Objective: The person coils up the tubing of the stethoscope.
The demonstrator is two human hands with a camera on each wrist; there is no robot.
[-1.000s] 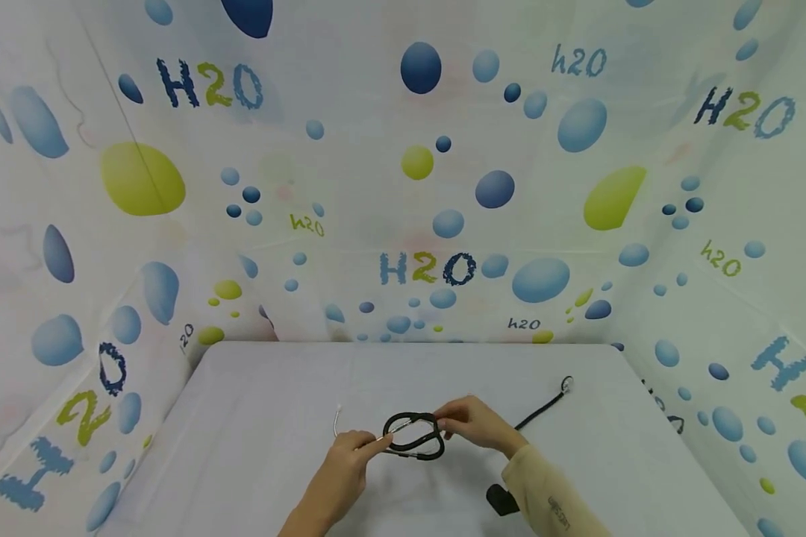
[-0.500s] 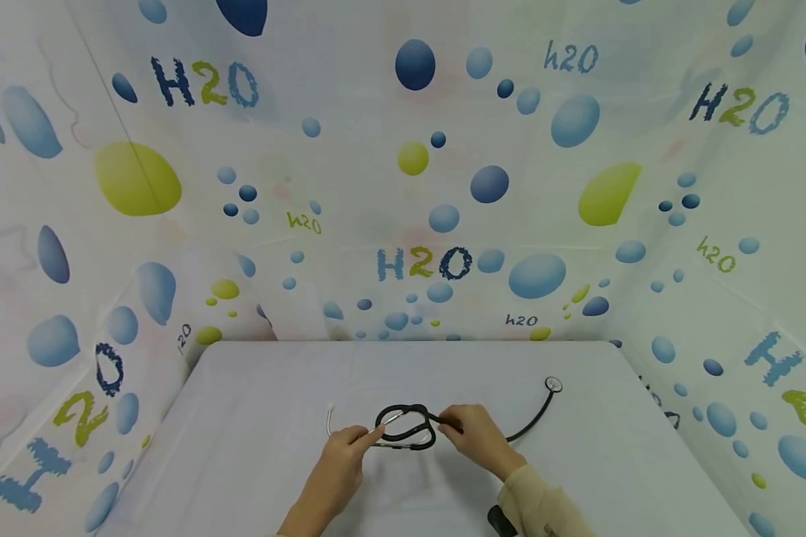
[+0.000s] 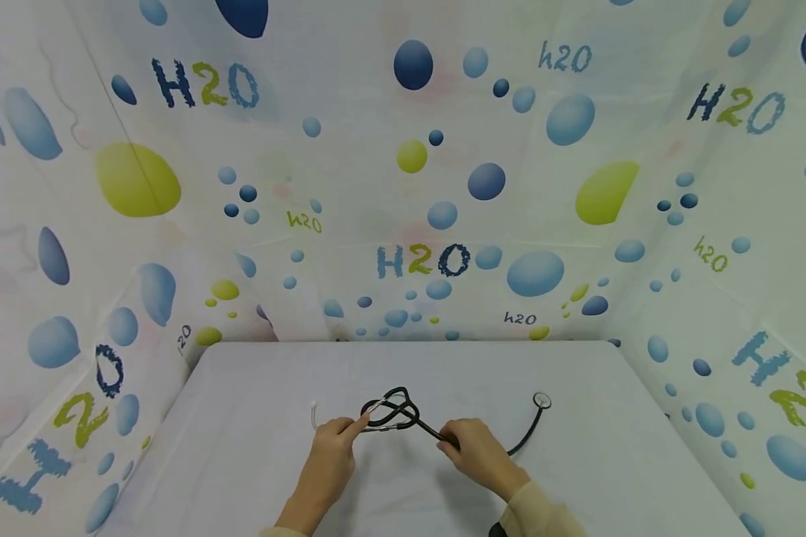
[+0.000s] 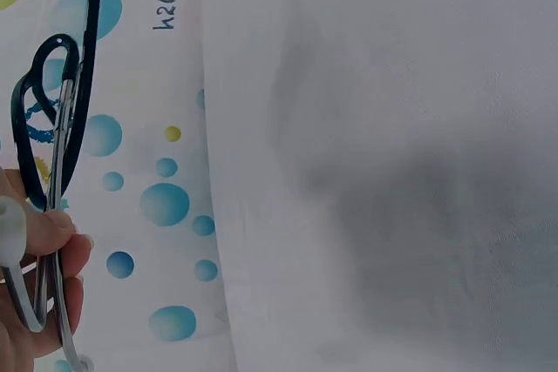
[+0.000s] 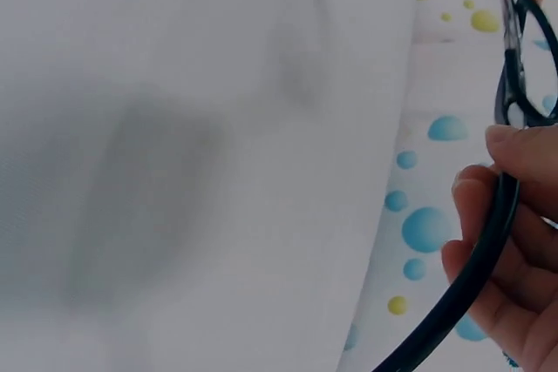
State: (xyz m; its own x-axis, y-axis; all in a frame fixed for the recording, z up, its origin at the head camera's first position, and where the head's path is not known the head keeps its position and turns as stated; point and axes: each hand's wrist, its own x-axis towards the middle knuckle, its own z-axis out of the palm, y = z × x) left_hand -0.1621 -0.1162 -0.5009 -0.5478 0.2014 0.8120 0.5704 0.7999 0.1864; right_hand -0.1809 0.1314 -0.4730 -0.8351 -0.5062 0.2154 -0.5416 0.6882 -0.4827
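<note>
A black stethoscope (image 3: 413,412) is held between both hands above the white table. My left hand (image 3: 333,453) pinches its metal ear tubes (image 4: 57,150); in the left wrist view a pale ear tip (image 4: 12,231) sticks out by the thumb. Just right of that hand, the black tubing forms a crossed loop. My right hand (image 3: 481,453) grips the single tube (image 5: 479,263) to the right of the loop. Past the right hand, the tube curves up to the round chest piece (image 3: 542,400). Whether the chest piece touches the table cannot be told.
The table (image 3: 262,380) has a white cover. Behind it and on both sides hangs a white curtain (image 3: 349,171) printed with blue and green drops and "H2O" lettering. A dark object (image 3: 497,530) shows partly by the right sleeve.
My right hand has moved along the tube, away from the loop and slightly down. The loop has drawn smaller and shifted left with the left hand. The chest piece has come left and lower.
</note>
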